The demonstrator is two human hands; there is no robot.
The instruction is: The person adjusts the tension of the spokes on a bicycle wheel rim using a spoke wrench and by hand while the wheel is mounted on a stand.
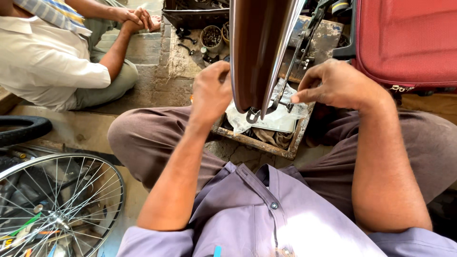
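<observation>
Brown bicycle mudguard [257,52] stands upright over the wooden tool tray [266,143], left hand [209,93] clasped on its edge, right hand [333,85] pinching, apparently, a small bolt [289,105] at the stay bracket; a loosened pinch could drop it into the tray's clutter.

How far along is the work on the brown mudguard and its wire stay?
Done: the brown mudguard stands upright over the wooden tray, wire stay at its lower end. In hand: the left hand steadies the mudguard's edge; the right hand pinches a small fastener at the stay. Left: whether it is tight cannot be seen.
</observation>
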